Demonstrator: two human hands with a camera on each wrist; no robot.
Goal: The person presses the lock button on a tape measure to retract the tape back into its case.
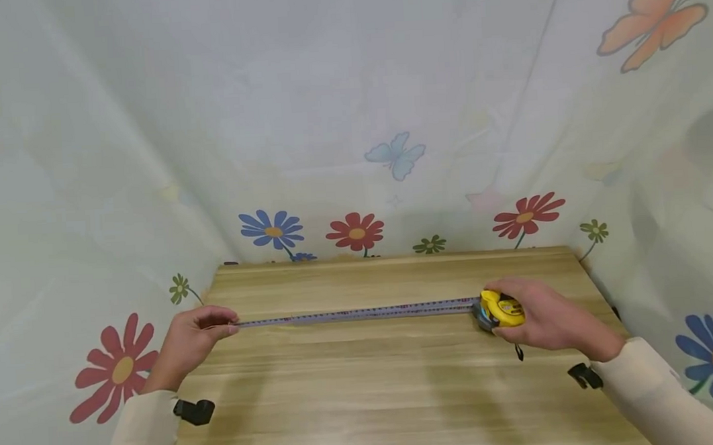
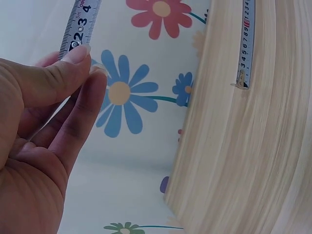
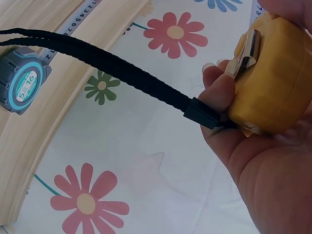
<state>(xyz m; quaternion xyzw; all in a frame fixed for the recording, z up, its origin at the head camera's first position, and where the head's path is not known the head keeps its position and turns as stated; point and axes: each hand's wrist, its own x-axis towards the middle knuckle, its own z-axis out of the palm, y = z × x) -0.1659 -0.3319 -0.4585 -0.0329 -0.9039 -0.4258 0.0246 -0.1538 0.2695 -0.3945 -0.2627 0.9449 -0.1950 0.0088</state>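
My left hand (image 1: 199, 335) pinches the end of a pulled-out tape blade (image 2: 80, 24) between thumb and fingertips. In the head view, the blade runs across to a yellow tape measure (image 1: 503, 309), which my right hand (image 1: 545, 313) grips around its case. A metal belt clip (image 3: 247, 52) and a black wrist strap (image 3: 122, 73) show on that case in the right wrist view. Below lies a grey and teal tape measure (image 3: 23, 83) with its own blade (image 2: 245, 44) drawn out along the table, ending in a metal hook (image 2: 241, 80). The two blades nearly overlap in the head view.
The wood-grain table (image 1: 353, 384) spans the space under both hands. Pale cloth (image 1: 302, 118) printed with flowers and butterflies hangs behind it and along both sides. A black wrist mount (image 1: 195, 412) sits at the left cuff, another mount (image 1: 585, 376) at the right.
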